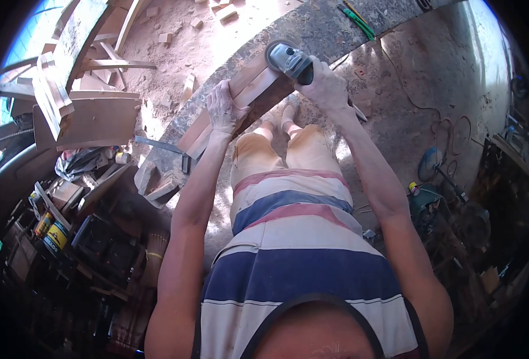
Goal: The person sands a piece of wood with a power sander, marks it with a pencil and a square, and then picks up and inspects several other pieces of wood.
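Observation:
My right hand (326, 88) grips a grey angle grinder (288, 60) whose head rests on the upper end of a wooden plank (248, 90). The plank lies slanted along the edge of a dusty grey workbench (312, 30). Just below the grinder, my left hand (222, 109) presses flat on the plank, fingers wrapped over its edge. Under the bench I see my legs, feet and striped shirt.
A steel square (161, 145) lies on the bench's left end beside wood blocks (152, 182). Green-handled tools (358, 21) rest at the bench's far end. Stacked boards (91, 119) and offcuts crowd the left; cans and boxes (55, 233) sit lower left. Cables and machines (450, 185) occupy the right floor.

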Demonstrator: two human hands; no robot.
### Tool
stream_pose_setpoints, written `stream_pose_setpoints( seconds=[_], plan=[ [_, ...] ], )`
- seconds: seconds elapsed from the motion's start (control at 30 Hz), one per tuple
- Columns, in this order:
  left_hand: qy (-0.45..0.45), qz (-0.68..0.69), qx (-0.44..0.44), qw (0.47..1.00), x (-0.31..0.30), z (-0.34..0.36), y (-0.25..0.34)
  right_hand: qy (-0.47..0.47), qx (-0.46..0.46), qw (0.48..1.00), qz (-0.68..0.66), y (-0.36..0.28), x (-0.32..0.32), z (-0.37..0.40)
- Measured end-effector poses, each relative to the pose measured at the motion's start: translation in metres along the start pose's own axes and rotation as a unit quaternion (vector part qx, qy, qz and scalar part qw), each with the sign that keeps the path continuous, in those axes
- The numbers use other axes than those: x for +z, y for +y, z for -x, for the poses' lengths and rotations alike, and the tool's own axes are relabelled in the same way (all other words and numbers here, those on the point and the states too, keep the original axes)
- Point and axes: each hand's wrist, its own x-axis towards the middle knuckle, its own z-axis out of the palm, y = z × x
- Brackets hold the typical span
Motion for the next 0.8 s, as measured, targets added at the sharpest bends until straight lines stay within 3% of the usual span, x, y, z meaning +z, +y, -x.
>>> stream_pose_setpoints(
  seconds=[0.8],
  plan=[
    [-0.031, 0.023, -0.013, 0.999, -0.012, 0.003, 0.001, 0.013, -0.019, 0.998, 0.058, -0.015, -0.007, -0.013]
  ],
)
